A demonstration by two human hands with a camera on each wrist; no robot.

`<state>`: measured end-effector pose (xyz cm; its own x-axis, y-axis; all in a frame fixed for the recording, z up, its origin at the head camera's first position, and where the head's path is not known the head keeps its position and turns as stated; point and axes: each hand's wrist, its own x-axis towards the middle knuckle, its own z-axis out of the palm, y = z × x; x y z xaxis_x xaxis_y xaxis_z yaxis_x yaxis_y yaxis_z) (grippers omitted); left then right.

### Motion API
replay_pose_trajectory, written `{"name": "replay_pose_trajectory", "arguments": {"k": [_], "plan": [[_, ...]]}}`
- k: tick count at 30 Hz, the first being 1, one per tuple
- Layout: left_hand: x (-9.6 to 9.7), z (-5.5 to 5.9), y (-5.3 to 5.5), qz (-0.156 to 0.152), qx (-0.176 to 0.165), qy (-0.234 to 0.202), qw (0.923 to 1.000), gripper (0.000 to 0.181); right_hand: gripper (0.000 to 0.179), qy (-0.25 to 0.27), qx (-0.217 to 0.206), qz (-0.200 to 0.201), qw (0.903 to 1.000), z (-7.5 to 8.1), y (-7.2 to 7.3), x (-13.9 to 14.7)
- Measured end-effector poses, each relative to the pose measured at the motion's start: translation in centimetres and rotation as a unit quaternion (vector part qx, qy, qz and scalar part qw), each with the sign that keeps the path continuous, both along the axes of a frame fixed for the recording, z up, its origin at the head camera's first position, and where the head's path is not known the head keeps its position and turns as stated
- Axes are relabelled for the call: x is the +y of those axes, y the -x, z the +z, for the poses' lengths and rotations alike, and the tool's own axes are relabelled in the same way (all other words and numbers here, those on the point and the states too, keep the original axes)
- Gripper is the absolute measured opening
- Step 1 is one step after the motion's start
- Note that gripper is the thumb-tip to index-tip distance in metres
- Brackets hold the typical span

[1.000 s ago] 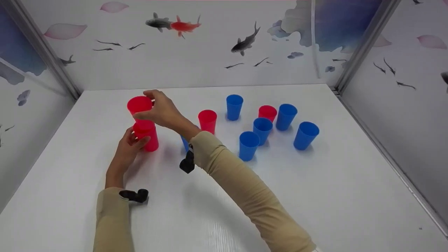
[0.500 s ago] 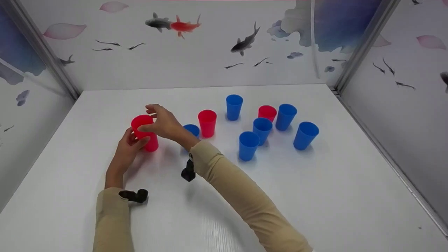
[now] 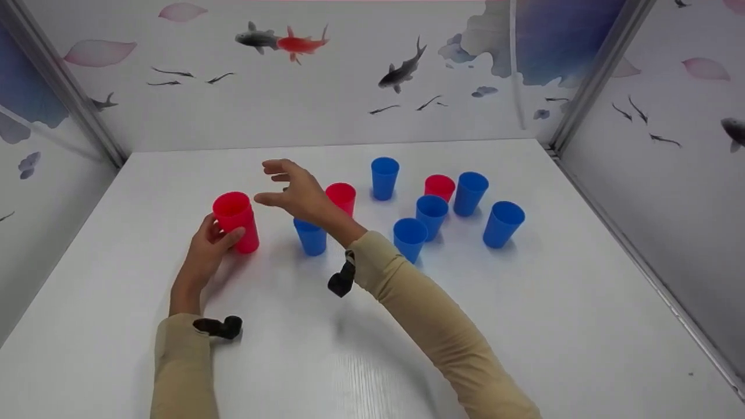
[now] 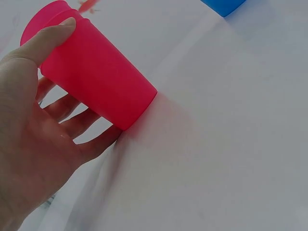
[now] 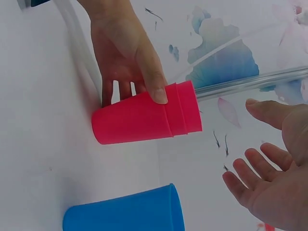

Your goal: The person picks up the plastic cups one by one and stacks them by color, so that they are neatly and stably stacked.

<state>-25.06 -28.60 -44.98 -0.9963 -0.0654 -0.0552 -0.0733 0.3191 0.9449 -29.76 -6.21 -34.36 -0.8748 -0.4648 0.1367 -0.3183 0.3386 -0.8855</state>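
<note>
A stack of nested red cups (image 3: 244,220) stands upright on the white table at the left. My left hand (image 3: 201,253) grips it low, thumb on the near side and fingers behind. In the left wrist view the stacked cups (image 4: 103,67) show stepped rims, with the thumb pressing near the upper one. My right hand (image 3: 300,192) is in the air to the right of the stack, apart from it, with fingers spread and nothing held. Below that hand stands a blue cup (image 3: 311,240), partly hidden. Another red cup (image 3: 342,198) is partly covered by the right wrist.
Several blue cups stand upright on the right half of the table, among them a far one (image 3: 384,179) and a rightmost one (image 3: 503,226). A red cup (image 3: 439,186) sits among them. Printed walls (image 3: 326,116) enclose the table at the back and sides.
My right hand has lowered a red cup into the one held by my left hand, let go, and moved off to the right. The left hand has kept its grip.
</note>
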Motion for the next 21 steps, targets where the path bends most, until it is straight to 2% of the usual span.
{"name": "replay_pose_trajectory", "arguments": {"k": [4, 11, 17, 21], "plan": [[-0.1, -0.1, 0.1, -0.004, -0.001, -0.004, 1.0000, 0.098, 0.062, 0.021, 0.017, -0.001, 0.9996, 0.5, 0.0, 1.6], [-0.1, -0.2, 0.1, -0.009, 0.005, -0.010, 0.9999, 0.096, 0.057, 0.046, 0.033, -0.038, 0.9977, 0.8, 0.4, 4.2], [-0.3, -0.3, 0.0, -0.008, -0.001, -0.006, 0.9999, 0.096, 0.056, 0.052, 0.044, -0.068, 0.9954, -0.1, 0.8, 6.3], [-0.4, -0.3, 0.0, -0.008, -0.004, -0.006, 0.9999, 0.094, 0.057, 0.062, 0.029, -0.099, 0.9927, -1.0, 1.1, 7.3]]}}
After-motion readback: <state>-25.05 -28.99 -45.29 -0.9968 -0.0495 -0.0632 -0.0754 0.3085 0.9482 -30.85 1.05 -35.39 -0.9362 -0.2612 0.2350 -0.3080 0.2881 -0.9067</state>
